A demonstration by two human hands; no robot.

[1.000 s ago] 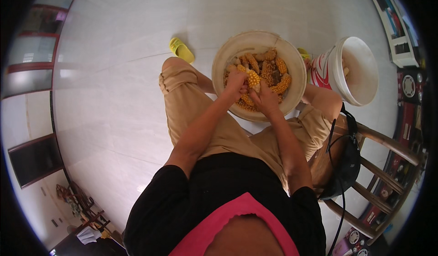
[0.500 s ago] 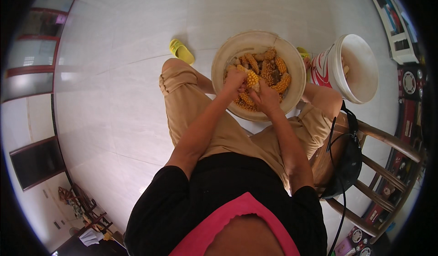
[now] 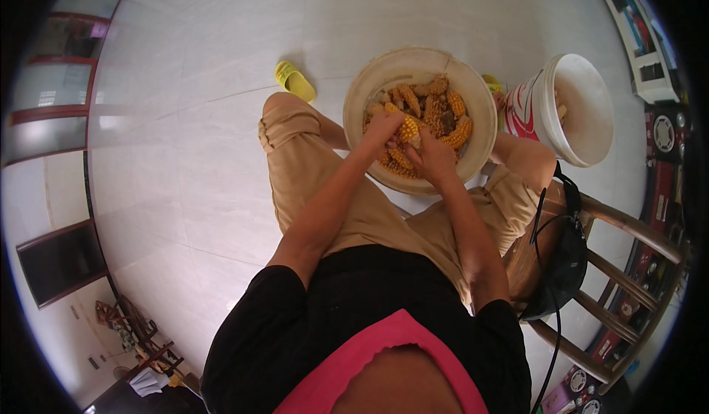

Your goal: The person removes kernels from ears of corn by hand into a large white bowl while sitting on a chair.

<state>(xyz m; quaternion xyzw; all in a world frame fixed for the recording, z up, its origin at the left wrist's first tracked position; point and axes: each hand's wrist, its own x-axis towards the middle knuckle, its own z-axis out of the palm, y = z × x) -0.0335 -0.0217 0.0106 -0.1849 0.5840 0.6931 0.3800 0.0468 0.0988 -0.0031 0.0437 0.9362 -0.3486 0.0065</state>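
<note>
Between my two hands is a yellow corn cob (image 3: 410,129), held over a wide, pale basin (image 3: 357,89). My left hand (image 3: 381,132) is closed around the cob's left side, and my right hand (image 3: 434,157) grips its lower right end. Part of the cob's end looks pale and bare of kernels. Below, the basin holds several dried corn cobs (image 3: 456,104), some orange and some brownish, with loose kernels (image 3: 399,169) among them. My fingertips are partly hidden behind the cob and my knuckles.
Right of the basin stands a white bucket (image 3: 521,104) with red marks and a few pale pieces inside. A wooden chair (image 3: 628,226) with a black bag (image 3: 565,266) and a cable is at my right. One yellow slipper (image 3: 295,81) lies on the tiled floor (image 3: 199,155).
Both hands stay over the basin with the same corn cob, their fingers shifting only slightly. The basin and bucket hold their places, apart from a slight shift of the view.
</note>
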